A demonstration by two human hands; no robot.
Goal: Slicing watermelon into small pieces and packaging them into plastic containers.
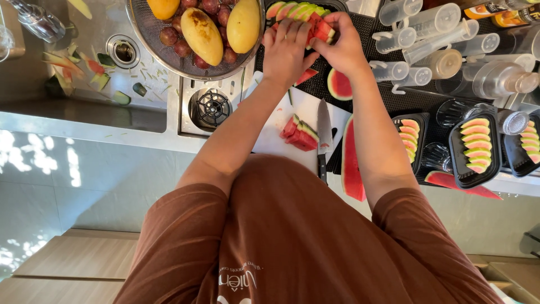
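Nearest, on the white cutting board [292, 104] at the bench's near edge, lie cut watermelon pieces [300, 135] and a knife [323, 132]. Beyond them the left hand [286, 52] and right hand [342, 48] — fingers curled together — pinch red watermelon slices [323, 29] over a black tray [333, 5] at the far edge. Left of it, a mesh colander [169, 56] of mangoes sits above the steel sink [84, 62].
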